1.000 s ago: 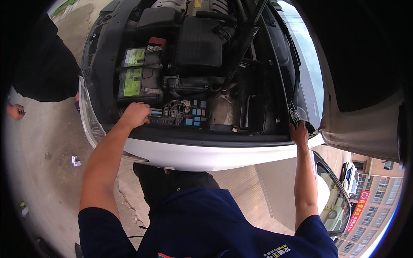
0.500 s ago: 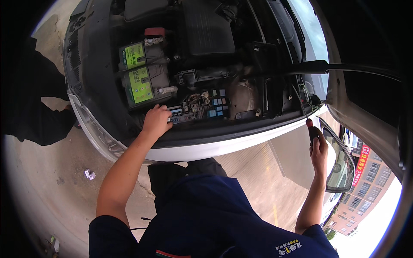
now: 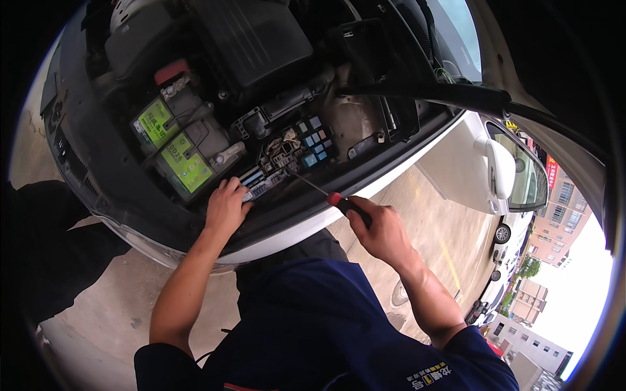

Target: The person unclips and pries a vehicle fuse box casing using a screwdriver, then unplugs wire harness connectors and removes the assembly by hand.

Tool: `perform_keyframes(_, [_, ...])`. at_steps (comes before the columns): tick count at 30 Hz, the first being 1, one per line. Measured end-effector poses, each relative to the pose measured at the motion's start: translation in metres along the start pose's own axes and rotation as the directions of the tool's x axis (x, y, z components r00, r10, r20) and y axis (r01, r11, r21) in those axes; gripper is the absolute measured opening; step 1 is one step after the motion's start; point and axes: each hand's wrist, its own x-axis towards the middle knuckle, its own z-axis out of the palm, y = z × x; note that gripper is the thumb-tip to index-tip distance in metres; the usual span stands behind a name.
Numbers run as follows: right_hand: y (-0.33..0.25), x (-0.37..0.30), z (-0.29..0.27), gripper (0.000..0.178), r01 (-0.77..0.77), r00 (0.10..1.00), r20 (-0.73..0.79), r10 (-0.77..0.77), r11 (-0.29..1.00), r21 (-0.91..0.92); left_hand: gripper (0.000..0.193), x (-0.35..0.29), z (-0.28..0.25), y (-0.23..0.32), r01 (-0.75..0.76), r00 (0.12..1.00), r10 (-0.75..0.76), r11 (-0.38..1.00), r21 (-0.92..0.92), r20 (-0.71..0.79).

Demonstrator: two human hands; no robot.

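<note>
In the engine bay an uncovered fuse box (image 3: 282, 161) shows several small fuses, blue and grey relays and loose wires. My left hand (image 3: 226, 207) is at its left end, fingers and thumb curled over the edge. My right hand (image 3: 385, 236) is closed around the red and black handle of a screwdriver (image 3: 343, 203). Its thin metal shaft points left and away, with the tip at the front middle of the fuse box; whether it touches cannot be made out. A car battery (image 3: 202, 140) with a green label lies just beyond my left hand.
A white fender (image 3: 287, 246) runs between me and the engine bay. A black strut (image 3: 450, 98) crosses at the right, under the raised hood. At the left stands another person in dark clothes (image 3: 49, 247). An open car door (image 3: 469, 163) and parked cars (image 3: 502, 260) are at the right.
My right hand has brought the screwdriver from the far right to the fuse box. My left hand stays at the fuse box's left end. The view has turned and shifted right.
</note>
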Motion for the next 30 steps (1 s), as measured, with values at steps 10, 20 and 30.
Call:
perform_keyframes(10, [-0.017,0.039,0.002,0.031,-0.168,0.977,0.127,0.173,0.984,-0.051,0.023,0.005,-0.005,-0.006,-0.096,0.995,0.096,0.995,0.005,-0.028])
perform_keyframes(20, [-0.01,0.075,-0.017,0.035,-0.32,0.863,0.436,0.255,0.944,0.083,0.029,0.004,0.001,-0.007,-0.164,0.981,0.163,0.987,0.005,-0.104])
perform_keyframes(30, [0.037,0.108,-0.042,0.034,-0.603,0.691,0.667,0.276,0.729,0.323,0.033,0.002,0.002,-0.006,-0.133,0.991,0.132,0.991,-0.018,-0.031])
